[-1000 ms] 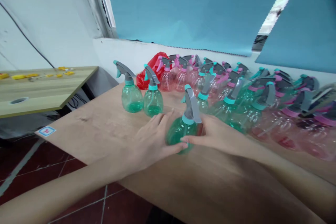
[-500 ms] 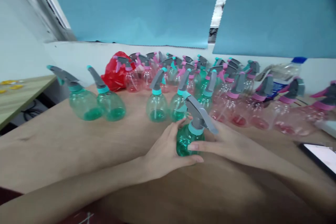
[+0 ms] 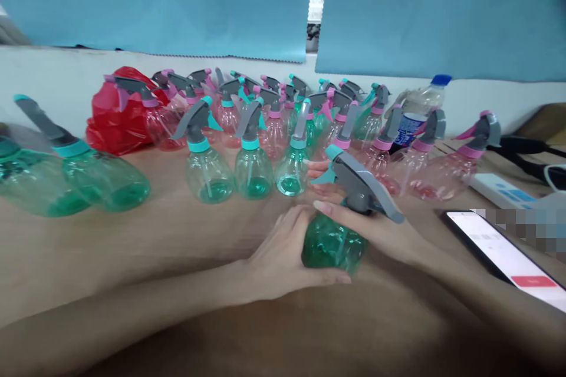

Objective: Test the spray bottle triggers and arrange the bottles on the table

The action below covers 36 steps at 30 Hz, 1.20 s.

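Tabletop point(image 3: 177, 235) crowded. Our left hand point(image 3: 280, 253) and right hand point(image 3: 389, 235) are curled around a green spray bottle point(image 3: 329, 244); uneven pressure could tip it.

2 blue blinds point(image 3: 154, 6), white wall point(image 3: 57, 68)

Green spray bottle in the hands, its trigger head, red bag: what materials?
Green spray bottle: likely tinted plastic, glossy; see-through with bright highlights, though glass isn't ruled out.
Trigger head: probably molded plastic, smooth, opaque grey and teal.
Red bag: looks like thin plastic film, shiny and crinkled.
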Each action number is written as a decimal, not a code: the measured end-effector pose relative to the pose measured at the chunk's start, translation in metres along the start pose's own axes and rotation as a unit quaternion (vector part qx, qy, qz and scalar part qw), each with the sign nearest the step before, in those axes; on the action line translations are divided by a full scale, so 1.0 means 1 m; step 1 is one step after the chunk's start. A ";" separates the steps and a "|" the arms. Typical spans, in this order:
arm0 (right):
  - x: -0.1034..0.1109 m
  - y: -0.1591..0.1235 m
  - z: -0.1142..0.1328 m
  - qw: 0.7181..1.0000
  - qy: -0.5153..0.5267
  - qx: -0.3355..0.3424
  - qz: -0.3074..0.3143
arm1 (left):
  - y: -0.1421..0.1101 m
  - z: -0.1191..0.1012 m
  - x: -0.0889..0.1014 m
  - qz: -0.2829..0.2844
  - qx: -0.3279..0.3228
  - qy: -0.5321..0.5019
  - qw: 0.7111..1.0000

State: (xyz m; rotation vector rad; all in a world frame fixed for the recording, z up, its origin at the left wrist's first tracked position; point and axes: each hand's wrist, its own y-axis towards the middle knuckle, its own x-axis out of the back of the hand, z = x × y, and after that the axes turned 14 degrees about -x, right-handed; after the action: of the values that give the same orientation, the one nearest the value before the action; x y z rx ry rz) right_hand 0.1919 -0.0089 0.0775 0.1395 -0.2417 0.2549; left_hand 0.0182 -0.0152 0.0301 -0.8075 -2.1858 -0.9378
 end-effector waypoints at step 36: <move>0.014 0.010 0.012 0.987 -0.119 -0.023 -0.102 | -0.039 0.036 0.027 0.140 0.016 0.228 0.963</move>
State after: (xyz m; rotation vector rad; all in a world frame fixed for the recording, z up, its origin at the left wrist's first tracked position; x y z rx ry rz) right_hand 0.2002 0.0019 0.0933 0.1475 -0.4677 0.0279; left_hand -0.0371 -0.0013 0.0143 -0.7701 -1.6367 -0.8437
